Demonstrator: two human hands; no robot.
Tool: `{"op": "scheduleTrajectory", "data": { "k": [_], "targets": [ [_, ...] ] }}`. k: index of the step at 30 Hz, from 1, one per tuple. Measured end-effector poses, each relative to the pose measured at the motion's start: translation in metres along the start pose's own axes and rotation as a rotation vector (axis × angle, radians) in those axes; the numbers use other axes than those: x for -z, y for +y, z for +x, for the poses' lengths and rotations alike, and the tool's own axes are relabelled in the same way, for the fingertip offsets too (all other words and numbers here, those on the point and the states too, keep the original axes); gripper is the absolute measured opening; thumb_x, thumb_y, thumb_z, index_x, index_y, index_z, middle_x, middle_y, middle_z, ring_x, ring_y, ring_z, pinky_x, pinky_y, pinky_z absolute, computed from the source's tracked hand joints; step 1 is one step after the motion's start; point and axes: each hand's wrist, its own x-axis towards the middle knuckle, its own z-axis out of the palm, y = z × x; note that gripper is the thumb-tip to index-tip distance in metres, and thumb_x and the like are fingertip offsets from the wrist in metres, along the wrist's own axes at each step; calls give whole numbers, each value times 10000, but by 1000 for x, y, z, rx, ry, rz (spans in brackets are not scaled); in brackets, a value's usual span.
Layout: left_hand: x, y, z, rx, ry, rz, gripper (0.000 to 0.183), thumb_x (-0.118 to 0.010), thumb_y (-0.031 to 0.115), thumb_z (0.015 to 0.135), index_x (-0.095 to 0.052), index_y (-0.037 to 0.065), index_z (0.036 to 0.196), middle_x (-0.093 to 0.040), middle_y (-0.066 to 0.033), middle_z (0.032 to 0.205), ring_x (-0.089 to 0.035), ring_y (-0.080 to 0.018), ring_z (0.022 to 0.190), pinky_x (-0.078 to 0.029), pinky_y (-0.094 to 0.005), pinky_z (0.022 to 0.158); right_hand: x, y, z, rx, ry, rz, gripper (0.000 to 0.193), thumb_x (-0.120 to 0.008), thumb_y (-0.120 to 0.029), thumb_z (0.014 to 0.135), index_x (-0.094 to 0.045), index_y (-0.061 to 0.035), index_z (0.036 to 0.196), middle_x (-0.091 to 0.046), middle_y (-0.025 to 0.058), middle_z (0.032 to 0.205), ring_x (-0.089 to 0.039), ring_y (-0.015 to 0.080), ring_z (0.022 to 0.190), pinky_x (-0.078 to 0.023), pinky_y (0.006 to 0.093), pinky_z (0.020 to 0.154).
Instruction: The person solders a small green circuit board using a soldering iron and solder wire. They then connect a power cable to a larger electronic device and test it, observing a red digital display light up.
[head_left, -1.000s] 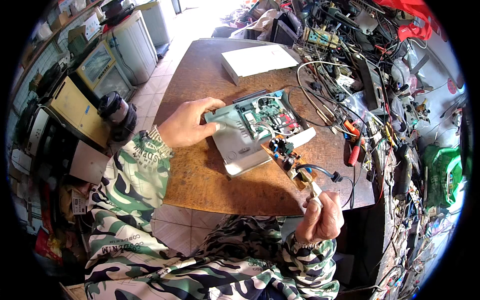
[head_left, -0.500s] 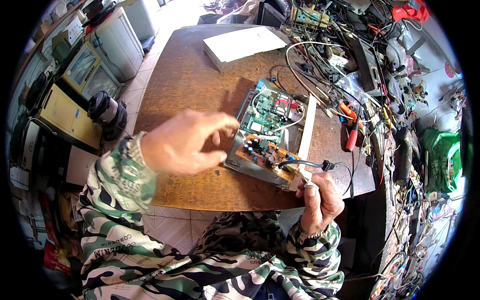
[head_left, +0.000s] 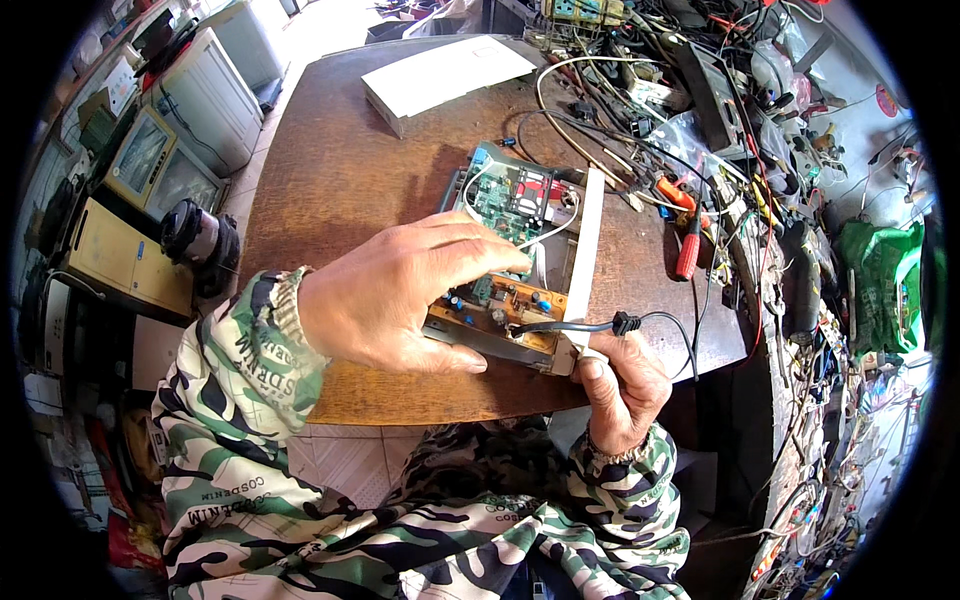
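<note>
An opened electronic box (head_left: 588, 240) lies slanted on the wooden table (head_left: 340, 190). Inside it are a green circuit board (head_left: 488, 192) and, nearer to me, an orange-brown board (head_left: 528, 298) with small blue and black parts. My left hand (head_left: 395, 285) reaches over the box's near left side, its fingers stretched across the boards and the thumb apart at the front edge. It covers part of both boards. Fingers of my right hand (head_left: 622, 392) pinch the near right corner of the box, close to a black power cord (head_left: 580, 326).
A white metal cover (head_left: 450, 78) lies at the table's far side. To the right are a red-handled screwdriver (head_left: 688, 255), an orange-handled tool (head_left: 675, 193) and a heap of tangled cables (head_left: 640, 130). A green bag (head_left: 880, 285) sits further right; cabinets (head_left: 130, 255) line the left.
My left hand has moved right, from beside the box to over its boards. My right hand keeps its pinch at the corner. The whole view has shifted slightly.
</note>
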Motion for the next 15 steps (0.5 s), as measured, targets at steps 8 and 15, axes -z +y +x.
{"op": "scheduleTrajectory", "data": {
  "k": [8,15],
  "targets": [
    [-11,-8,-3,7,21,6,689,-919,157,691,-627,2,1296,-669,-186,1239,-630,-368,1172,-503,-450,1024,4,-3,2,33,-31,-33,179,-705,-115,931,-737,29,1033,-670,112,817,-592,226,706,-463,335,662],
    [-15,-11,-2,45,18,-2,634,-915,124,683,-655,7,1249,-684,-185,1201,-650,-365,1139,-514,-441,1003,5,-5,2,7,-55,-49,185,-722,-118,922,-740,32,1029,-671,118,829,-603,229,716,-470,334,667]
  ]
}}
